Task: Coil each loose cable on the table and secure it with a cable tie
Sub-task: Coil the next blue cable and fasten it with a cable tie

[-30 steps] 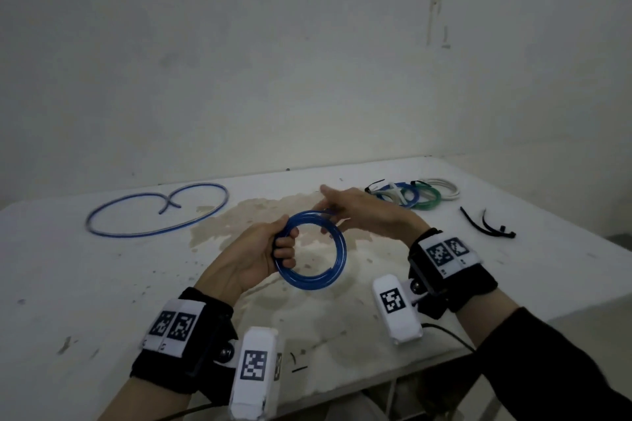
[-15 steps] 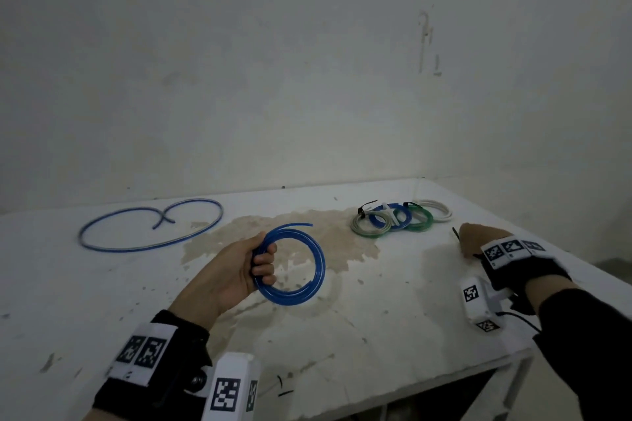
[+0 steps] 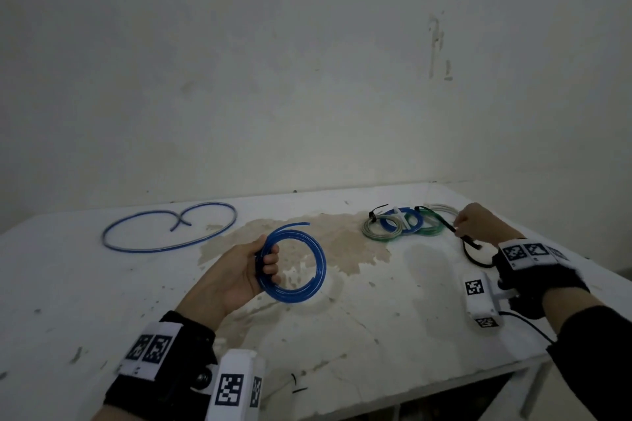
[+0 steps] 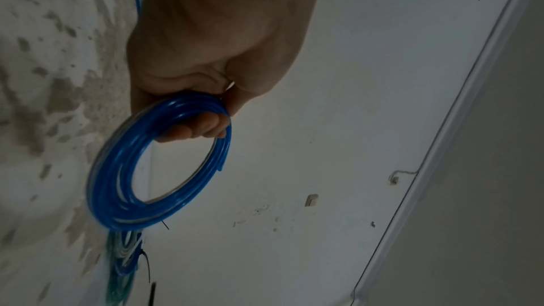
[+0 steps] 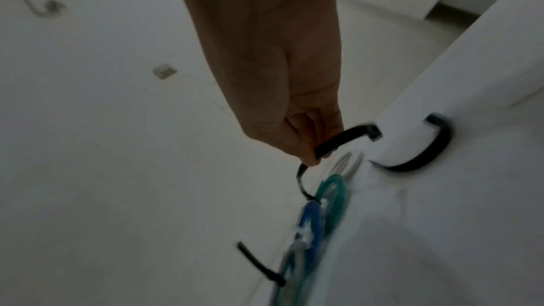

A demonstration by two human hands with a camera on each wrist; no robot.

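My left hand (image 3: 239, 270) grips a coiled blue cable (image 3: 301, 267) above the middle of the white table (image 3: 68, 284); its fingers curl through the coil (image 4: 153, 171), and one free end sticks up. At the right, my right hand (image 3: 475, 222) pinches a black cable tie (image 3: 465, 237) just above the tabletop. The tie (image 5: 344, 140) curves out from between thumb and fingers. A second black tie (image 5: 418, 157) lies on the table beside it.
Several tied coils, grey (image 3: 381, 231), blue (image 3: 402, 220), green (image 3: 429, 224) and white (image 3: 443, 208), lie in a row at the back right. A loose blue cable (image 3: 164, 232) sprawls at the back left. A brown stain covers the table's middle. The table's right edge is close to my right wrist.
My right hand left the blue coil, swung right to the ties and has lifted one black tie. My left hand keeps hold of the coil, whose free end has sprung up.
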